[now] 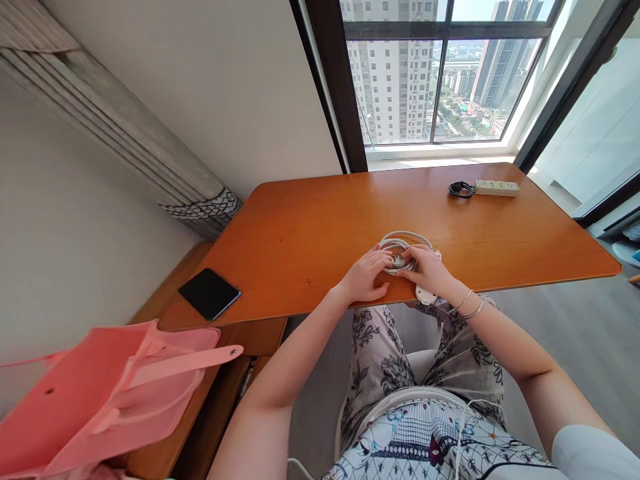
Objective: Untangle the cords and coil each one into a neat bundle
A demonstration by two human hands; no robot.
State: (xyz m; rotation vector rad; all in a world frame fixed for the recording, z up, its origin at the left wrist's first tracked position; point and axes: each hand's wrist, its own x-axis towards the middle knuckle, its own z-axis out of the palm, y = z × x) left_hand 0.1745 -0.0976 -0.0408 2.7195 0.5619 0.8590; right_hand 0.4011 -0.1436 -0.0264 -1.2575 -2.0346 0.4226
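Note:
A white power cable (407, 235) lies in a loose coil near the front edge of the wooden table (320, 227). My left hand (367, 273) grips the coil's left side with its fingers, its thumb lower down by the tabletop. On the right side, my right hand (427, 270) is closed on the same coil, thumb and fingers near what looks like the plug (399, 261) in the middle. A white power strip (425, 295) shows beneath my right hand, at the table edge. That hand hides most of it.
A black-screened tablet or phone (210, 294) lies at the table's left front. At the back right is a cream power strip (497, 188) with a coiled black cord (461, 190). An open pink bag (115, 393) stands at lower left. A window (445, 87) is beyond the table.

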